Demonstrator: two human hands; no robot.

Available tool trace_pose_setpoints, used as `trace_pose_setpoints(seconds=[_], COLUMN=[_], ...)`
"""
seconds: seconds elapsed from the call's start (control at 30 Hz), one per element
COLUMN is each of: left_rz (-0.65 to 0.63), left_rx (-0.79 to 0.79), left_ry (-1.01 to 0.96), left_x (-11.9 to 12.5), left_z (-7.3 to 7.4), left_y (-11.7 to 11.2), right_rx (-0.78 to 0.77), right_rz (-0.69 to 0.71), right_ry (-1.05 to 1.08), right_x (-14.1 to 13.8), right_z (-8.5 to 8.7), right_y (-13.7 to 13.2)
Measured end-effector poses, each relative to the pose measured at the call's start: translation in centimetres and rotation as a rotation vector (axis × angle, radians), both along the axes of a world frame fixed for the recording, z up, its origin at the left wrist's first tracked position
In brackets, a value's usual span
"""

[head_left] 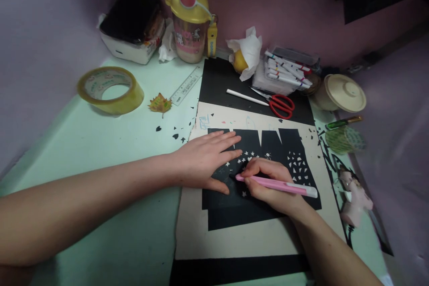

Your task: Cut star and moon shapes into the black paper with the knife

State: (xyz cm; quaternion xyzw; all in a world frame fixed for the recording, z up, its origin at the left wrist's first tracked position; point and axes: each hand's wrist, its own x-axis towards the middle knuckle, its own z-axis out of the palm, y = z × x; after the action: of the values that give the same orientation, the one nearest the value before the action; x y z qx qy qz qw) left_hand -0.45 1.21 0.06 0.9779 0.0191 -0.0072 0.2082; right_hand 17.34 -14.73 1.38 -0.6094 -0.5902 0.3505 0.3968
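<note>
My left hand (204, 158) lies flat with fingers stretched out on a black paper sheet (284, 145), holding it down. The sheet has small stars and triangles cut out of it and rests on a beige cutting board (234, 237). My right hand (268, 183) is closed around a pink craft knife (278, 184), whose tip touches the black paper just beside my left thumb.
Red-handled scissors (279, 105), a white stick (246, 97), a box of markers (288, 71), a bowl lid (342, 93) and green tape (345, 139) lie behind and right. A clear tape roll (110, 89), dried leaf (161, 103), ruler (186, 86) and bottle (191, 22) stand left.
</note>
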Motion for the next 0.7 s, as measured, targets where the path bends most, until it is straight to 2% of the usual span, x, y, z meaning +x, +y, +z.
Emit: trace_pose_setpoints(seconds=[0.37, 0.7], left_rz=[0.000, 0.008], left_rx=[0.000, -0.004], left_ry=[-0.004, -0.010], left_x=[-0.01, 0.00], left_z=[-0.04, -0.08], left_y=[-0.04, -0.13], right_rx=[-0.013, 0.043], right_rz=[-0.018, -0.014], right_ry=[-0.021, 0.013], right_x=[0.05, -0.14], right_z=[0.03, 0.41], right_y=[0.02, 0.13])
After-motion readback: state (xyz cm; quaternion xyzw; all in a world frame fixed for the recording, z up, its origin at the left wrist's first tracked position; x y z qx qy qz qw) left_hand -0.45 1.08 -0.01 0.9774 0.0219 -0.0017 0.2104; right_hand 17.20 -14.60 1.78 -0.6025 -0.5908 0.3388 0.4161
